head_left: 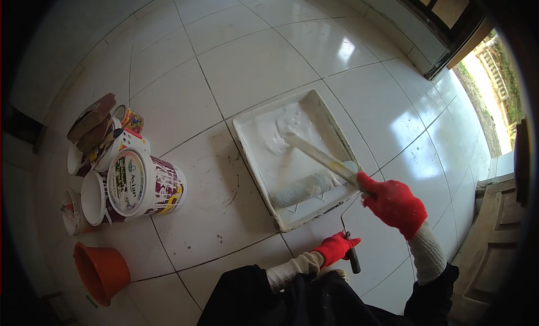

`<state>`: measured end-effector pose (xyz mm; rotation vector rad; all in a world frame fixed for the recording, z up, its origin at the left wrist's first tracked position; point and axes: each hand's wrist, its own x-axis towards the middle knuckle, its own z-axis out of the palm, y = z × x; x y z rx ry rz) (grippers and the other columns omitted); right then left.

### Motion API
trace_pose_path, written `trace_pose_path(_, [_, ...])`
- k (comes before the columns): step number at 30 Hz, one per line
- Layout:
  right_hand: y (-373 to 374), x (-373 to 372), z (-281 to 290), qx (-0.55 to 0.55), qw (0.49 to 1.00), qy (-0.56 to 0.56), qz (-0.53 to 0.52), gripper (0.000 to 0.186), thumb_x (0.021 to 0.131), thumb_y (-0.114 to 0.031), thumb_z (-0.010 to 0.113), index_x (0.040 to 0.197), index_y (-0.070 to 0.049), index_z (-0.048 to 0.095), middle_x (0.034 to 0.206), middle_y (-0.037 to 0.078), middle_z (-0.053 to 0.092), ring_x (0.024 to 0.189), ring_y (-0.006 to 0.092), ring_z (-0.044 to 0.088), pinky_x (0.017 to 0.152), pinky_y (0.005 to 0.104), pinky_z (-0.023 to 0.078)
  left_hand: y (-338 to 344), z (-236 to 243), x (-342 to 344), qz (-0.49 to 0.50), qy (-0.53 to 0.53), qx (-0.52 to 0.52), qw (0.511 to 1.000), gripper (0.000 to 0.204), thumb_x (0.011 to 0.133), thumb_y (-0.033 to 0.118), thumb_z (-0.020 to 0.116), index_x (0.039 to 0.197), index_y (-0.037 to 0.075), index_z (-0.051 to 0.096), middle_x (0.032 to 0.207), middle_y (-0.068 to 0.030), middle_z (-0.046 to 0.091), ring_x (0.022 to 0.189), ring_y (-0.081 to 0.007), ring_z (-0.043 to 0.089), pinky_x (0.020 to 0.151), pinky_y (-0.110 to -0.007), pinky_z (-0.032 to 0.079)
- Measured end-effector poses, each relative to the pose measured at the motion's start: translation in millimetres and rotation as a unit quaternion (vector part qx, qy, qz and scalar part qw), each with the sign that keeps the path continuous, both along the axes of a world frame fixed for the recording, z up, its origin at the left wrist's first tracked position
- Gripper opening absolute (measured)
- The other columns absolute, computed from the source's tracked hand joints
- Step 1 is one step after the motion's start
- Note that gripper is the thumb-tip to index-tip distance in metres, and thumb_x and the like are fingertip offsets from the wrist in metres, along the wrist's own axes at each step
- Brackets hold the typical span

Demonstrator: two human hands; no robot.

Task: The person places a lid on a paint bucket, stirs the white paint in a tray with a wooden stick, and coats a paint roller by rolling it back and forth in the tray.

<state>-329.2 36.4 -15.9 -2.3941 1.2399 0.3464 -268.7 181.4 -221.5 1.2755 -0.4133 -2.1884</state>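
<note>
A shallow paint tray (251, 174) stands on the floor in front of me, with white paint (281, 124) pooled at its far end. My right hand (394, 205), in a red glove, is closed round the near end of a long, flat, pale stick (321, 157). The stick's far tip touches the paint. Across the near part of the tray lies a paint roller (304, 190) with a coated, greyish-white sleeve. Its wire frame bends back over the rim to a dark handle (353, 261). My left hand (335, 247), also red-gloved, is closed at that handle.
To the left stand several used paint buckets (177, 185), stacked with lids and a small colourful can (131, 119). An orange bucket (101, 272) lies tilted nearer me. White floor tiles (185, 96) carry dark specks. A panelled wooden door (494, 236) and a doorway outside are at right.
</note>
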Motion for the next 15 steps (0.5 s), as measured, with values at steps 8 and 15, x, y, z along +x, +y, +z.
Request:
trace_pose_path(8, [7.0, -22.1, 23.6, -0.064, 0.996, -0.054, -0.009, 0.049, 0.086, -0.008, 0.066, 0.132, -0.007, 0.049, 0.084, 0.017, 0.067, 0.078, 0.0354, 0.067, 0.069, 0.0464, 0.052, 7.0, 2.2, -10.5, 0.068, -0.003, -0.014, 0.998, 0.039, 0.090, 0.042, 0.072, 0.097, 0.008, 0.056, 0.083, -0.0055, 0.062, 0.074, -0.0143, 0.063, 0.068, -0.031, 0.056])
trace_pose_path(15, [23.1, -32.9, 16.3, -0.104, 0.990, -0.093, -0.008, 0.049, 0.084, 0.000, 0.064, 0.131, -0.004, 0.050, 0.086, 0.017, 0.066, 0.076, 0.0366, 0.066, 0.066, 0.0447, 0.053, 8.3, 35.6, -6.5, 0.130, 0.136, 0.035, 0.981, 0.027, 0.096, 0.026, 0.068, 0.105, 0.005, 0.053, 0.094, -0.0078, 0.064, 0.087, -0.0207, 0.067, 0.083, -0.037, 0.058])
